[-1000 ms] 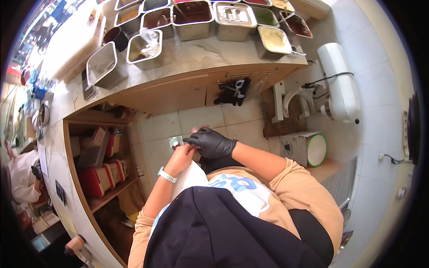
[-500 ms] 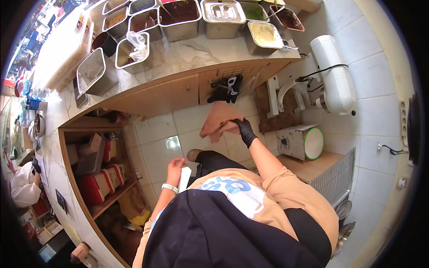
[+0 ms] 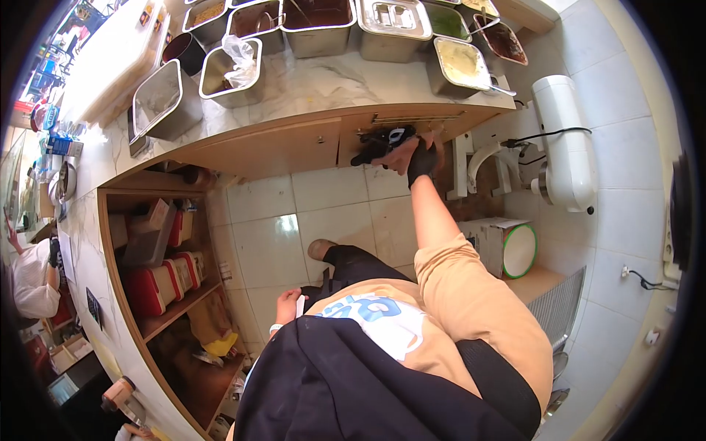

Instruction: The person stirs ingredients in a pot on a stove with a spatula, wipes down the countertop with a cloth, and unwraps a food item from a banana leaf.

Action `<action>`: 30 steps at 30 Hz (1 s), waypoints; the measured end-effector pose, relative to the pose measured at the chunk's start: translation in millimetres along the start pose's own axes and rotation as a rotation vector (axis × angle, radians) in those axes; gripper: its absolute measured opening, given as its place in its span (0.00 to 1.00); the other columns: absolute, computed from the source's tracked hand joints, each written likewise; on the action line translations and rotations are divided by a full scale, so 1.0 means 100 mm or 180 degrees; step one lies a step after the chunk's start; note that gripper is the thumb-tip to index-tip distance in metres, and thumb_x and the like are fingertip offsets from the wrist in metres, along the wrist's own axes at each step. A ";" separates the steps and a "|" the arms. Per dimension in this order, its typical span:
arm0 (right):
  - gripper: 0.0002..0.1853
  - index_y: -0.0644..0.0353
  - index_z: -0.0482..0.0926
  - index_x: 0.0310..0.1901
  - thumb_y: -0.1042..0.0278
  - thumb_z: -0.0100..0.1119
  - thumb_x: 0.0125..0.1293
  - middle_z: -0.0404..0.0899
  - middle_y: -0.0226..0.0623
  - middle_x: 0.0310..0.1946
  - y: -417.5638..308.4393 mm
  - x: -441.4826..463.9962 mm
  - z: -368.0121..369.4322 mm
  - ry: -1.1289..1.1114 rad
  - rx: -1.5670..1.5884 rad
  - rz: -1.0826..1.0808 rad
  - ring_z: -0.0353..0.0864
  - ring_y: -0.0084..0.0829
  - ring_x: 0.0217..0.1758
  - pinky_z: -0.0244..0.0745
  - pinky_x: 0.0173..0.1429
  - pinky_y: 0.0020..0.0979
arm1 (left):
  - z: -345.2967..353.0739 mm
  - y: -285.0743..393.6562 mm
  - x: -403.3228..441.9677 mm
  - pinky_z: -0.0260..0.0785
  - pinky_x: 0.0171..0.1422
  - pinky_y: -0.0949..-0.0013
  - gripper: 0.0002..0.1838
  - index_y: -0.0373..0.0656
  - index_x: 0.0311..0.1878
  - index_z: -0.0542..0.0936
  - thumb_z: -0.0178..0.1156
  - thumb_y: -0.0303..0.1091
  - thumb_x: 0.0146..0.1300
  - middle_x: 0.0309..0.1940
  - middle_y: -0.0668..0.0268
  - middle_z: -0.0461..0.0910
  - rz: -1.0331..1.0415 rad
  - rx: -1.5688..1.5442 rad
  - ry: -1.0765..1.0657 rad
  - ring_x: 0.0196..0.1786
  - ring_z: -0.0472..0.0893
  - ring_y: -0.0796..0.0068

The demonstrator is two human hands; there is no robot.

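Observation:
My right hand [image 3: 421,160], in a black glove, reaches out to the counter's front. Its fingers are closed on a pinkish-brown cloth [image 3: 400,156], which is bunched up against dark hanging items [image 3: 373,145] below a metal rail [image 3: 415,117]. Whether the cloth rests on the rail is hidden by the hand. Low by my body, my bare left hand [image 3: 287,303] is closed round a flat white object [image 3: 300,306], mostly covered by my fingers and clothing; I cannot make out its kind.
Metal food containers [image 3: 397,33] line the marble counter [image 3: 323,81]. A white stand mixer [image 3: 566,147] stands at the right, above a box [image 3: 489,242] with a round green-rimmed item. Open shelves [image 3: 165,327] hold red-and-white containers. Another person [image 3: 35,279] works at far left.
My right hand has carried the cloth from over the floor up and away to the dark items at the rail. My left hand has drawn lower towards my body with the white object.

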State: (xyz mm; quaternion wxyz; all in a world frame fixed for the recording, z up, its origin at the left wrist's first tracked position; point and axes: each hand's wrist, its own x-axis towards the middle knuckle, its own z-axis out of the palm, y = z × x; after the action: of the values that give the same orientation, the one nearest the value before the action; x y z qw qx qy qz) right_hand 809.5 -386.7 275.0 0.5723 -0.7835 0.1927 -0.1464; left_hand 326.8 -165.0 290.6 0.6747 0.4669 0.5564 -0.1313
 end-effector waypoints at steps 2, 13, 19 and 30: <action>0.23 0.65 0.71 0.54 0.60 0.50 0.61 0.76 0.51 0.47 -0.17 0.03 0.04 -0.0310 -0.0208 0.0243 0.74 0.42 0.49 0.68 0.51 0.33 | 0.04 0.02 -0.07 0.60 0.21 0.76 0.12 0.36 0.43 0.74 0.56 0.35 0.62 0.26 0.60 0.82 0.0013 -0.0005 0.0028 0.18 0.72 0.81; 0.27 0.67 0.65 0.58 0.63 0.54 0.58 0.72 0.54 0.50 -0.03 -0.03 0.23 -0.1124 -0.0760 -0.0382 0.68 0.48 0.59 0.63 0.59 0.34 | 0.12 0.25 -0.48 0.56 0.20 0.76 0.21 0.37 0.38 0.76 0.55 0.50 0.62 0.18 0.68 0.76 0.0086 -0.0168 0.0403 0.17 0.67 0.83; 0.39 0.67 0.54 0.65 0.65 0.60 0.53 0.61 0.56 0.62 0.06 -0.12 -0.04 -0.1683 -0.0230 0.0114 0.62 0.48 0.64 0.59 0.63 0.34 | -0.08 0.63 -0.51 0.49 0.19 0.74 0.27 0.44 0.18 0.67 0.53 0.57 0.62 0.11 0.77 0.62 0.0434 0.0184 0.0592 0.15 0.59 0.85; 0.24 0.65 0.66 0.59 0.68 0.57 0.62 0.72 0.36 0.51 -1.24 -1.68 -0.75 -0.4082 0.1598 0.0832 0.70 0.24 0.53 0.64 0.57 0.27 | 1.15 2.89 -0.24 0.55 0.23 0.76 0.30 0.46 0.15 0.64 0.56 0.62 0.56 0.14 0.78 0.63 0.2043 -0.0944 0.1623 0.19 0.60 0.85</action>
State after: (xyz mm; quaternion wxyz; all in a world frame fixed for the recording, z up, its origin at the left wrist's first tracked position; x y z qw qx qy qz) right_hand 643.5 -337.4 414.4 0.7496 -0.5299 -0.1300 0.3747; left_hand 592.5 -109.2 445.1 0.5821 0.5317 0.5447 0.2860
